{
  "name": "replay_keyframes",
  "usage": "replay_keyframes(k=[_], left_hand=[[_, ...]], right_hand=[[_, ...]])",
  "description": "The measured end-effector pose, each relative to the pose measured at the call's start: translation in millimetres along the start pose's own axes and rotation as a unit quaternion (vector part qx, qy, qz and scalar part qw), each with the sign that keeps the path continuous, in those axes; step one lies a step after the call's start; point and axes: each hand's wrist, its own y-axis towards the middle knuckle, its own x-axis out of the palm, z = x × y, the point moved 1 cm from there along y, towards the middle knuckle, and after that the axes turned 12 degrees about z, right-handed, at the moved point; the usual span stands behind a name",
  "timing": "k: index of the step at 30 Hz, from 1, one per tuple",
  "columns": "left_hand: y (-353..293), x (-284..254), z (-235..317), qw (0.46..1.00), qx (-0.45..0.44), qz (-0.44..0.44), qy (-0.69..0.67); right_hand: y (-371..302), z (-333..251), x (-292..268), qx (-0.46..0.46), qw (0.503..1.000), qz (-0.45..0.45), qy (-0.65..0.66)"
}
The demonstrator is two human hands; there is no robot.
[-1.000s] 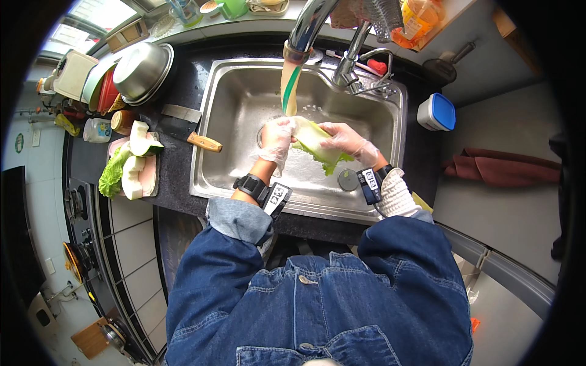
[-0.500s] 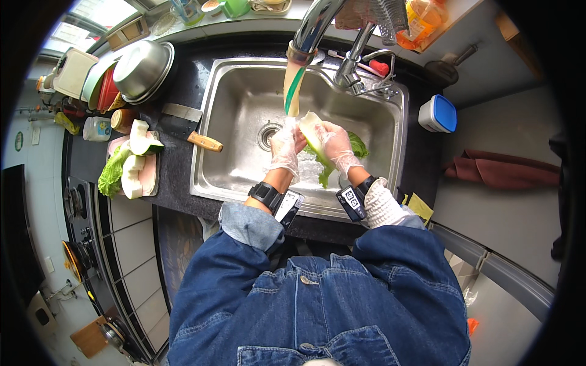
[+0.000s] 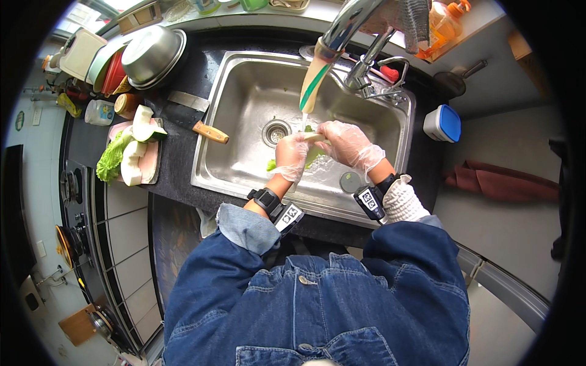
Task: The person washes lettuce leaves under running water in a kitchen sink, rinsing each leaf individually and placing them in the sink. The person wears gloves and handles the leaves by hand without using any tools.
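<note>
Both my hands wear clear plastic gloves over the steel sink (image 3: 244,91). My left hand (image 3: 292,154) and my right hand (image 3: 347,144) are closed on a lettuce leaf (image 3: 315,136), whose pale stem lies crosswise between them. Green parts of it show below and beside the fingers; the rest is hidden. Water runs onto it from a hose (image 3: 315,82) with a green stripe, fixed to the tap's spout (image 3: 345,30). The drain (image 3: 276,131) lies just beyond my left hand.
Left of the sink lies a cleaver (image 3: 210,131), its handle over the rim. Beyond it, a board (image 3: 149,168) carries lettuce (image 3: 112,158) and pale melon pieces (image 3: 130,163). Metal bowls (image 3: 149,58) stand behind. A blue-lidded tub (image 3: 444,124) sits at the right.
My right hand has shifted right and turned over. The leaf has swung from hanging below the right hand to lying across between both hands, under the water.
</note>
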Motion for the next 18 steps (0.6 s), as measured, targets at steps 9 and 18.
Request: replay_keyframes(k=[9,18], left_hand=[[-0.8,-16.7,4.9,0.969,0.138,-0.021,0.202],[-5.9,-29.1,12.2,0.917,0.221,-0.027,0.332]], right_hand=[[13.3,2.1,1.8,-0.152,0.983,-0.076,-0.064],[-4.9,11.1,25.9,0.308,0.888,-0.182,0.289]])
